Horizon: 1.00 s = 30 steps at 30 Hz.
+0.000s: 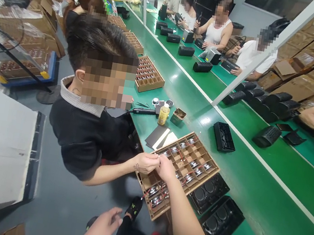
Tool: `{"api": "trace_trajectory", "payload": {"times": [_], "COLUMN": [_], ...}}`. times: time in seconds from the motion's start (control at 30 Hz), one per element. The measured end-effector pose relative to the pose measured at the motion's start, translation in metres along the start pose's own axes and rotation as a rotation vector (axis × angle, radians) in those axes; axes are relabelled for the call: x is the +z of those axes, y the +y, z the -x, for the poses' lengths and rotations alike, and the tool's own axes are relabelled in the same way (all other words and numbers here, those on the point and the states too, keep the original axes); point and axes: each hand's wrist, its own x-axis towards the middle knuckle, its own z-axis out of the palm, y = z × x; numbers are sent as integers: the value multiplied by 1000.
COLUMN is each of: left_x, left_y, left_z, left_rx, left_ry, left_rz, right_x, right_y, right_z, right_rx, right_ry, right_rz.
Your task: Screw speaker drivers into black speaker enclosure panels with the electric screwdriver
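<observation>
Green worktop [247,178] shows behind the divided tray [192,155] beneath the right hand [166,168].

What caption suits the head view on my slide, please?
Right hand close to a co-worker's hand over a divided tray of wired parts, left hand away from it.

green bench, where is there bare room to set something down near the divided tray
The green bench looks bare between the brown box and lone black housing, and between the tray's right corner and the white line. It's crowded around the yellow bottle and cards, and along the tray's near right edge, where more black housings cluster.
</observation>
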Motion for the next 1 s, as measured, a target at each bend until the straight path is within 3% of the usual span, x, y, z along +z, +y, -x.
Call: {"api": "trace_trajectory", "payload": {"times": [0.23,0.43,0.57,0.83,1.0], "left_x": [33,35,38,74,88], "left_y": [51,90,109,130,139], "left_z": [-53,-79,-89,-84,-90], "left_rx": [52,-7,-67,-246,-207], "left_ry": [-29,-72,-124,-397,-329], "left_rz": [431,788,1012,1234,1381], "right_x": [-7,-25,-31,-15,2], "right_y": [7,10,11,-9,-29], "right_z": [-14,-5,29,123,149], "right_rx": [-16,16,79,153,110], "right_ry": [47,264,389,394,374], "right_rz": [-97,-325,-458,-562,-544]}}
